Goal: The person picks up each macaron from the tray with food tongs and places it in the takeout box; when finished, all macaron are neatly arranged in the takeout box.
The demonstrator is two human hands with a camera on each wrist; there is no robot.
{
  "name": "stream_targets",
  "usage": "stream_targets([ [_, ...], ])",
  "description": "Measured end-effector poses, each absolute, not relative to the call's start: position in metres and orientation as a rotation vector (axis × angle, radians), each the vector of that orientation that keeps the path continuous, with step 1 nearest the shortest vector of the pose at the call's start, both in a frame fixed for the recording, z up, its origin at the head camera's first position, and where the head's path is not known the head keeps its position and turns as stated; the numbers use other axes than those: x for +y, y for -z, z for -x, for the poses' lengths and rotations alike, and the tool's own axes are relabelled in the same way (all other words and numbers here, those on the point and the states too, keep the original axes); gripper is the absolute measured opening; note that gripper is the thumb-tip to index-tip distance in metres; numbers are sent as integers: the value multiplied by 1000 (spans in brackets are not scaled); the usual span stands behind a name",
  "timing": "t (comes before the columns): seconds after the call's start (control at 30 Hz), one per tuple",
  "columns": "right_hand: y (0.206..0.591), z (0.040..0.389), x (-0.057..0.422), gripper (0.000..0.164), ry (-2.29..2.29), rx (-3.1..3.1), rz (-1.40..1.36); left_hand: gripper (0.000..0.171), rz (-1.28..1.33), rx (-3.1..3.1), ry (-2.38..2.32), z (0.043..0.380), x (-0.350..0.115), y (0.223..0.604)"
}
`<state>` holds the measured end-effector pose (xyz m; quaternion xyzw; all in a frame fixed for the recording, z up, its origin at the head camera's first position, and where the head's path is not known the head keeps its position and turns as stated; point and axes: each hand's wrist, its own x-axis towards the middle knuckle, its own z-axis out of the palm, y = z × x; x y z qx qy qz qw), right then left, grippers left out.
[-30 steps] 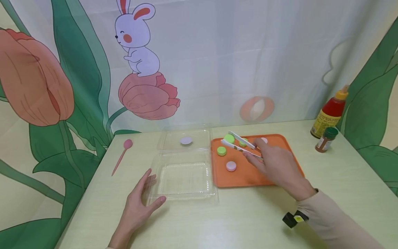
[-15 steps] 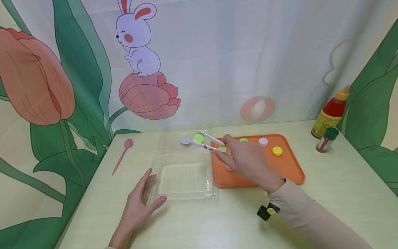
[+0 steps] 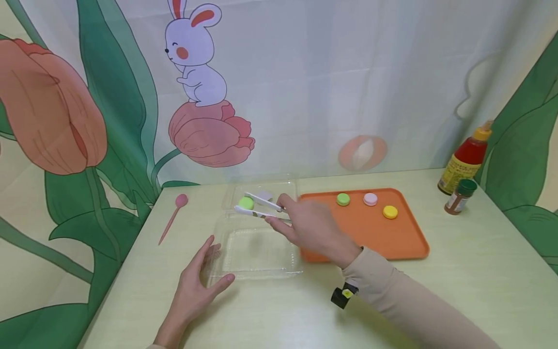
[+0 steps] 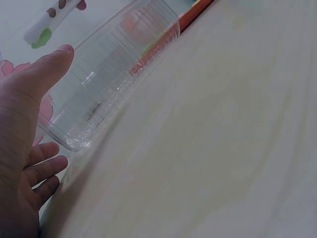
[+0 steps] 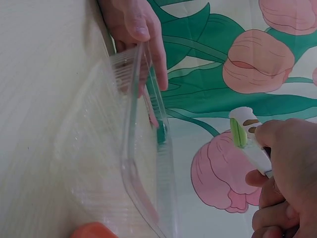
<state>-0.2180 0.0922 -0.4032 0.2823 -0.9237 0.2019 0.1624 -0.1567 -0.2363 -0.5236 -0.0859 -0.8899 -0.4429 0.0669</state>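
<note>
My right hand grips white tongs, and a round green macaron sits between their tips. They hang over a clear plastic clamshell box that lies unfolded on the table. In the right wrist view the tongs and the macaron show edge-on, above the box wall. A small lilac disc shows in the box's far half, partly behind the tongs. My left hand has thumb and fingers spread at the box's near left corner, with fingertips right beside its wall.
Right of the box lies an orange tray bearing a green macaron, a pink one and a yellow one. A pink spoon lies at left. A red sauce bottle and a green-capped jar stand at right.
My right hand has carried the green macaron in the tongs leftward, from the tray's far left corner to over the box. My left hand stays where it was.
</note>
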Motion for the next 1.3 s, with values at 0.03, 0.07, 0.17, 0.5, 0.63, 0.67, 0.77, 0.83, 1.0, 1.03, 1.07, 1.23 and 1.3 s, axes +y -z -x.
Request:
stream_targets([
  [0.03, 404, 218, 89, 38, -565, -2639, -807, 107, 259, -2681, 1340, 157, -236, 523],
  [0.07, 406, 218, 87, 38, -565, -2642, -809, 107, 261, -2680, 1342, 157, -236, 523],
  [0.17, 410, 217, 80, 39, -559, -2662, -809, 107, 264, -2681, 1341, 157, -236, 523],
  [0.5, 428, 219, 59, 42, -562, -2771, -839, 107, 271, -2675, 1340, 157, -236, 522],
  [0.63, 435, 220, 53, 43, -530, -2820, -847, 107, 268, -2679, 1330, 156, -235, 521],
  [0.67, 436, 221, 52, 44, -518, -2831, -851, 107, 267, -2681, 1327, 156, -235, 521],
  [0.77, 440, 221, 49, 43, -481, -2863, -859, 107, 265, -2684, 1321, 156, -235, 521],
  [0.83, 442, 222, 48, 42, -467, -2889, -862, 107, 267, -2684, 1319, 156, -235, 521],
  [1.0, 447, 223, 44, 41, -407, -2944, -850, 107, 273, -2680, 1316, 156, -236, 521],
  [1.03, 447, 223, 44, 42, -393, -2957, -847, 107, 274, -2679, 1317, 156, -236, 521],
  [1.07, 448, 223, 43, 42, -387, -2971, -842, 107, 274, -2678, 1318, 156, -236, 521],
  [1.23, 451, 224, 40, 44, -388, -3018, -830, 107, 274, -2677, 1326, 156, -235, 521],
  [1.3, 453, 224, 39, 44, -389, -3019, -830, 107, 277, -2676, 1327, 156, -235, 522],
])
